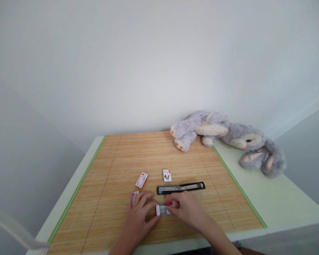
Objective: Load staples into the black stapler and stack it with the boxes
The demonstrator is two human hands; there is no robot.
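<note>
Both my hands meet low on a bamboo mat. My left hand and my right hand pinch between them a small open box of staples, white with red ends. A small red and white box lies under my left fingers. Just beyond my hands lies a long black stapler, opened out flat.
Two more small staple boxes lie on the mat beyond the stapler. A grey plush rabbit sprawls across the far right corner of the pale table. A white wall stands behind.
</note>
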